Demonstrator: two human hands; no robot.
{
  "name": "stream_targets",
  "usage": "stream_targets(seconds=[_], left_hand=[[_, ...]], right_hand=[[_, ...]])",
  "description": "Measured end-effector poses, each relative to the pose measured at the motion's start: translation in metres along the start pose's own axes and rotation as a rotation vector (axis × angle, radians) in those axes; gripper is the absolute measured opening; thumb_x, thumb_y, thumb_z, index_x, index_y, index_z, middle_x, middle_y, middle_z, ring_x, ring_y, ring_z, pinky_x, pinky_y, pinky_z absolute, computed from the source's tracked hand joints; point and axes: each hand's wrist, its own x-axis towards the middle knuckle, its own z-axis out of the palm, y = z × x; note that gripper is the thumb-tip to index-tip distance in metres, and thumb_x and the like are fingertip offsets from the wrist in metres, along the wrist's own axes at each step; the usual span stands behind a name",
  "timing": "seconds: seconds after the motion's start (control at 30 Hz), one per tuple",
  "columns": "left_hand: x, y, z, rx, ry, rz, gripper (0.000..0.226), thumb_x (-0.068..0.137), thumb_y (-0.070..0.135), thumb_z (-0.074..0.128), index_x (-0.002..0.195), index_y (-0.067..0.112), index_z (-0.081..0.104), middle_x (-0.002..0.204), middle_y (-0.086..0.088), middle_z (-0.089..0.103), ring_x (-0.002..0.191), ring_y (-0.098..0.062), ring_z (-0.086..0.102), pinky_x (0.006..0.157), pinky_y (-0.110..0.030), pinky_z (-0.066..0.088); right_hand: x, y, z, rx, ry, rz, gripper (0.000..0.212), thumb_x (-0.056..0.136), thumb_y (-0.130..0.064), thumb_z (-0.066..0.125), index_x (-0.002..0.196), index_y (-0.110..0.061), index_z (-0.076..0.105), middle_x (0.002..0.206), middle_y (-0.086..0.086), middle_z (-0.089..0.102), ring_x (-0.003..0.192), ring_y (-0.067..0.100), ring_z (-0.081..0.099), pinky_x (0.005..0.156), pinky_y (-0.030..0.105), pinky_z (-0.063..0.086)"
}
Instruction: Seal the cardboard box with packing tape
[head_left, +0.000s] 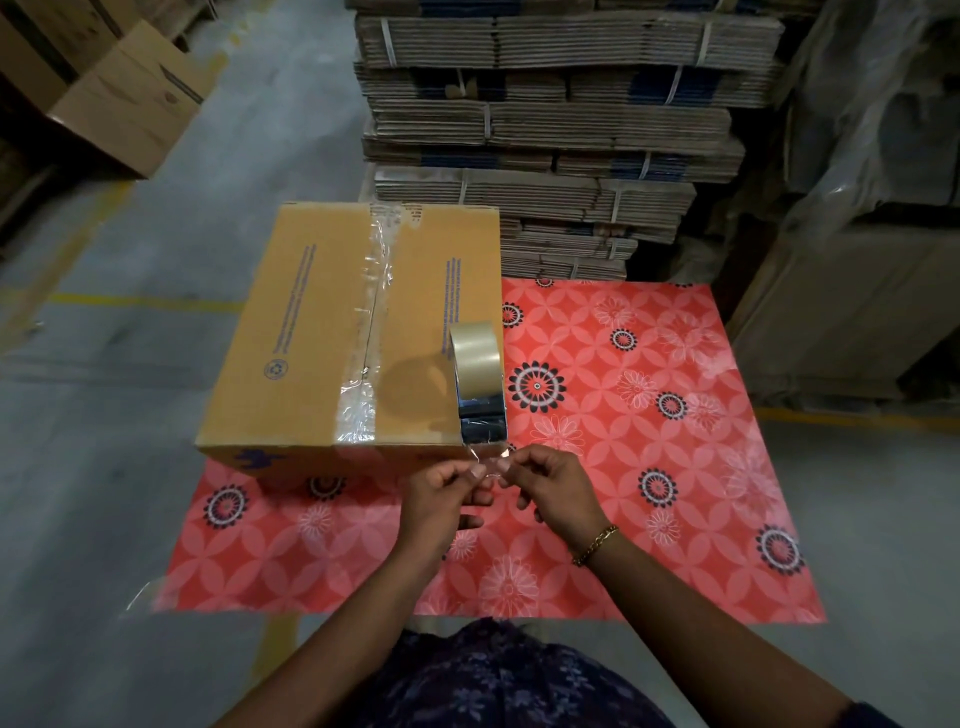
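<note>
In a warehouse, the cardboard box (348, 332) sits on a red floral mat (649, 415), centre seam taped. Both hands' fingers (480, 470) pinch tape pulled from the roll (477, 364); tearing it off seems next.

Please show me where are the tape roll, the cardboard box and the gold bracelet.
tape roll (475, 347), head view, on its curved outer face.
cardboard box (311, 322), head view, on the left top flap.
gold bracelet (596, 544), head view, on the chain at the right wrist.
</note>
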Motion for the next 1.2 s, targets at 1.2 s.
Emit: stream_targets(seconds=[1.2], left_hand=[[0.101, 0.068, -0.052, 0.678, 0.002, 0.675, 0.037, 0.091, 0.046, 0.049, 0.103, 0.018, 0.070, 0.107, 0.001, 0.068, 0.101, -0.021, 0.062, 0.089, -0.040, 0.050]], right_hand=[[0.053, -0.040, 0.046, -0.528, 0.344, -0.137, 0.064, 0.061, -0.055, 0.069, 0.116, -0.023, 0.058, 0.109, 0.001, 0.064, 0.098, 0.022, 0.061, 0.076, 0.037, 0.052]])
